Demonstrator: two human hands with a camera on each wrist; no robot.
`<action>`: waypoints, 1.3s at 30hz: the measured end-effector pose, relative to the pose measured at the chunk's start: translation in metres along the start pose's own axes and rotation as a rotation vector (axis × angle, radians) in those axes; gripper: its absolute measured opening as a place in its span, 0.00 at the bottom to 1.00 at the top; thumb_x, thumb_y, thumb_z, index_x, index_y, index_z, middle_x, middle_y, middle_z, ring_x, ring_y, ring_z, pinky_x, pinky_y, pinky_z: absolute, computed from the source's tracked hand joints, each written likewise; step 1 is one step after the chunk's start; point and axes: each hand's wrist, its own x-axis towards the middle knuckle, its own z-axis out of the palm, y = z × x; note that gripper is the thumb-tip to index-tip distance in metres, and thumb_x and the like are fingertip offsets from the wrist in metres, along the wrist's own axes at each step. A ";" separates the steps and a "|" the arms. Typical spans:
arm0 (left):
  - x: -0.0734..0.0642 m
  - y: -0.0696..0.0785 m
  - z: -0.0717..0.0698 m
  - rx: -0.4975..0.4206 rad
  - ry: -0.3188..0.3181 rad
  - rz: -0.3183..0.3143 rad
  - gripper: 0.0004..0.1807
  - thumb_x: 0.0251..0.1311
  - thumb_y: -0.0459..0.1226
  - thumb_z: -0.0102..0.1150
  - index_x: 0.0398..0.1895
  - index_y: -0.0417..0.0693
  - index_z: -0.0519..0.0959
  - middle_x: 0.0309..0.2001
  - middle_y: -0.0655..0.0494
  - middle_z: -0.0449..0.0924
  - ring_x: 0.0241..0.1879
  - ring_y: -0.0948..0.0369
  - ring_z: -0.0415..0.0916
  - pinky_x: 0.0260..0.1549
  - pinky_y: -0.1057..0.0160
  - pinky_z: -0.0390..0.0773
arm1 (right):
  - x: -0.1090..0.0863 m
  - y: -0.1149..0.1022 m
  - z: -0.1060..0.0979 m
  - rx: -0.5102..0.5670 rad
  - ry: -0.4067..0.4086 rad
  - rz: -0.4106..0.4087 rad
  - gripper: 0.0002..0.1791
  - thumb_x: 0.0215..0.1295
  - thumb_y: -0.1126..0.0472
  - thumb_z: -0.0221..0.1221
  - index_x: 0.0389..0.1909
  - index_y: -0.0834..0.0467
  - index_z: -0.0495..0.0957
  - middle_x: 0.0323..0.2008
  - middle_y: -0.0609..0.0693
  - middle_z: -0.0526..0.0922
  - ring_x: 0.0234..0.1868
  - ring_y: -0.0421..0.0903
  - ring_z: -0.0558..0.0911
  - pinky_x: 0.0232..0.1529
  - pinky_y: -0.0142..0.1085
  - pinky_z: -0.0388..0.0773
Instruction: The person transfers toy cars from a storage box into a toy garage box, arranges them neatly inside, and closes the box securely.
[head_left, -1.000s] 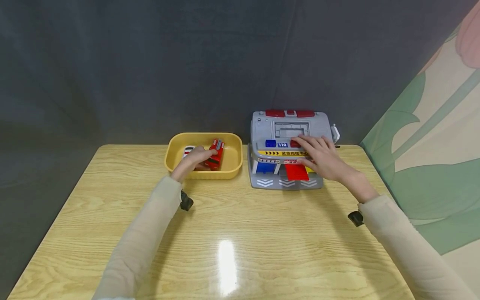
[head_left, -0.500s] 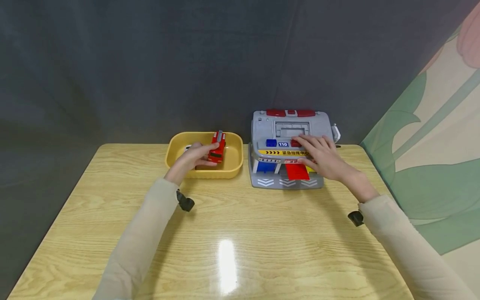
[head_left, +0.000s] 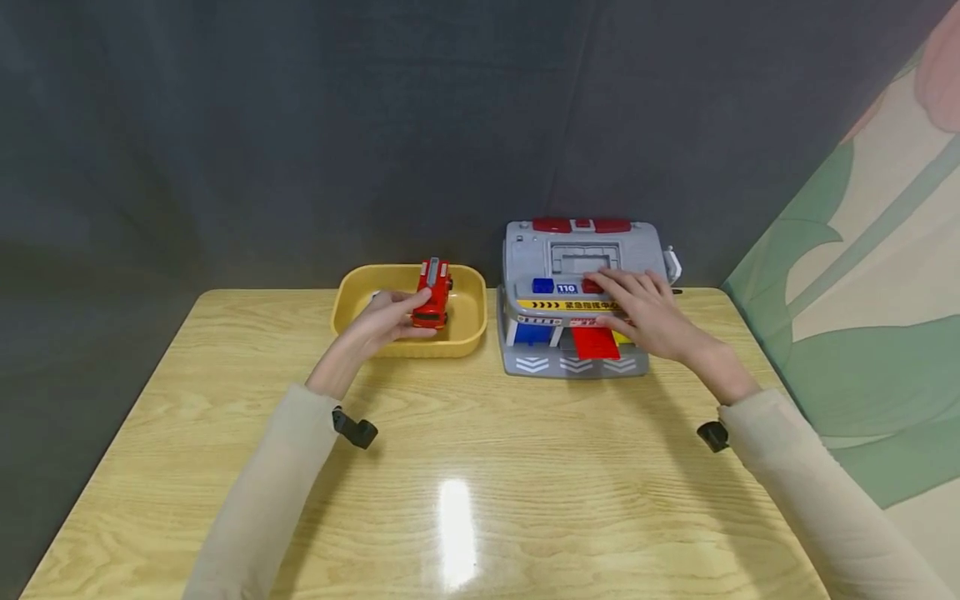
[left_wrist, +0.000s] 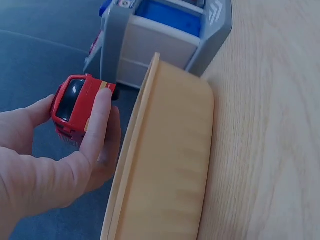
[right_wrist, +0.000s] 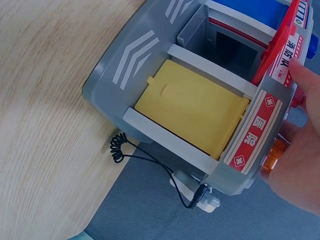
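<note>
In my left hand [head_left: 385,318] I grip a red toy fire truck [head_left: 431,293], thumb on one side and fingers on the other. It is raised over the yellow bin [head_left: 469,340]; the left wrist view shows the truck's dark windscreen [left_wrist: 74,97] between the fingers. My right hand [head_left: 651,312] rests on the grey toy rescue station [head_left: 525,250]. Its straight fingertips touch the red button [head_left: 592,286] on the roof, and the thumb lies against the front sign. Under that sign, the red door [head_left: 595,342] is swung up and sticks out.
Beside the red door is a closed yellow door [right_wrist: 192,107]; a blue door [head_left: 532,333] is at the other side. A coiled black cord [right_wrist: 118,147] hangs at the station's end. A dark curtain [head_left: 450,142] stands behind the wooden table [head_left: 375,500].
My left hand has lifted the fire truck up from inside the yellow bin and drawn back slightly. The right hand stays in place on the station.
</note>
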 end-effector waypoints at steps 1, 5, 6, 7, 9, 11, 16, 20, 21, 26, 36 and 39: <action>-0.003 0.000 0.001 -0.014 0.006 0.000 0.32 0.69 0.40 0.53 0.68 0.31 0.56 0.62 0.38 0.67 0.46 0.51 0.79 0.43 0.58 0.81 | 0.000 0.000 0.000 0.001 -0.002 0.000 0.36 0.66 0.56 0.61 0.71 0.59 0.59 0.67 0.65 0.61 0.63 0.66 0.60 0.64 0.63 0.44; -0.011 -0.002 0.004 -0.080 0.009 -0.017 0.30 0.69 0.37 0.54 0.67 0.32 0.57 0.60 0.38 0.67 0.44 0.51 0.80 0.43 0.58 0.81 | 0.000 0.000 0.000 -0.001 -0.004 0.008 0.36 0.66 0.56 0.61 0.71 0.59 0.59 0.68 0.64 0.61 0.64 0.66 0.60 0.64 0.62 0.43; -0.014 -0.002 0.005 -0.100 0.005 -0.024 0.29 0.69 0.37 0.54 0.67 0.33 0.57 0.60 0.39 0.67 0.45 0.51 0.80 0.43 0.57 0.80 | 0.000 0.000 0.000 -0.001 -0.004 0.011 0.36 0.66 0.56 0.61 0.71 0.59 0.59 0.68 0.64 0.61 0.64 0.66 0.60 0.65 0.62 0.43; -0.016 -0.002 0.007 -0.126 -0.001 -0.032 0.28 0.69 0.35 0.53 0.67 0.33 0.58 0.59 0.39 0.67 0.46 0.50 0.79 0.45 0.56 0.80 | 0.000 0.000 0.000 0.000 -0.005 0.011 0.36 0.66 0.56 0.61 0.71 0.59 0.59 0.68 0.65 0.61 0.64 0.66 0.60 0.64 0.63 0.43; -0.020 -0.003 0.009 -0.170 -0.019 -0.051 0.26 0.70 0.34 0.51 0.67 0.34 0.58 0.59 0.40 0.66 0.50 0.48 0.76 0.48 0.54 0.78 | 0.000 0.000 0.000 0.003 -0.004 0.012 0.36 0.66 0.57 0.61 0.71 0.59 0.59 0.68 0.64 0.61 0.64 0.66 0.60 0.65 0.62 0.43; -0.025 -0.004 0.012 -0.225 -0.040 -0.067 0.25 0.70 0.32 0.48 0.67 0.34 0.58 0.59 0.40 0.65 0.55 0.46 0.72 0.52 0.50 0.74 | 0.000 0.000 -0.001 0.005 -0.006 0.012 0.35 0.66 0.57 0.61 0.71 0.59 0.59 0.68 0.65 0.61 0.64 0.66 0.60 0.65 0.62 0.43; -0.033 -0.007 0.019 -0.326 -0.080 -0.102 0.26 0.67 0.27 0.44 0.68 0.33 0.56 0.63 0.38 0.60 0.63 0.42 0.63 0.56 0.47 0.70 | 0.000 0.001 -0.001 0.000 -0.008 0.022 0.35 0.66 0.57 0.61 0.71 0.59 0.60 0.68 0.64 0.61 0.64 0.66 0.60 0.65 0.62 0.43; -0.036 -0.010 0.025 -0.319 -0.105 -0.105 0.27 0.67 0.26 0.42 0.69 0.31 0.56 0.66 0.36 0.58 0.64 0.42 0.61 0.52 0.49 0.75 | 0.001 0.001 -0.001 -0.001 -0.008 0.026 0.35 0.66 0.57 0.61 0.71 0.59 0.60 0.68 0.64 0.61 0.64 0.65 0.59 0.65 0.62 0.43; -0.036 -0.012 0.026 -0.310 -0.113 -0.102 0.26 0.68 0.25 0.43 0.69 0.30 0.56 0.66 0.36 0.59 0.64 0.42 0.62 0.52 0.50 0.75 | 0.001 0.001 -0.001 -0.001 -0.007 0.025 0.35 0.65 0.57 0.61 0.71 0.59 0.60 0.68 0.64 0.61 0.64 0.65 0.60 0.65 0.62 0.43; -0.036 -0.020 0.030 -0.274 -0.161 -0.108 0.26 0.69 0.27 0.47 0.68 0.29 0.58 0.65 0.34 0.62 0.56 0.45 0.73 0.52 0.51 0.75 | 0.002 0.001 -0.001 -0.001 0.000 0.019 0.36 0.65 0.57 0.61 0.71 0.58 0.60 0.68 0.64 0.61 0.64 0.65 0.60 0.65 0.62 0.44; -0.043 -0.038 0.053 -0.368 -0.295 -0.225 0.26 0.70 0.26 0.44 0.70 0.32 0.55 0.65 0.35 0.62 0.58 0.43 0.70 0.56 0.48 0.71 | 0.002 0.002 0.000 -0.005 -0.002 0.017 0.35 0.65 0.57 0.61 0.71 0.59 0.60 0.68 0.65 0.61 0.64 0.65 0.60 0.65 0.62 0.44; -0.043 -0.044 0.059 -0.401 -0.309 -0.258 0.26 0.70 0.25 0.43 0.70 0.33 0.56 0.65 0.35 0.62 0.60 0.41 0.67 0.57 0.47 0.70 | 0.003 0.002 0.000 -0.004 -0.003 0.020 0.35 0.65 0.57 0.61 0.70 0.60 0.60 0.68 0.65 0.61 0.64 0.65 0.59 0.65 0.62 0.44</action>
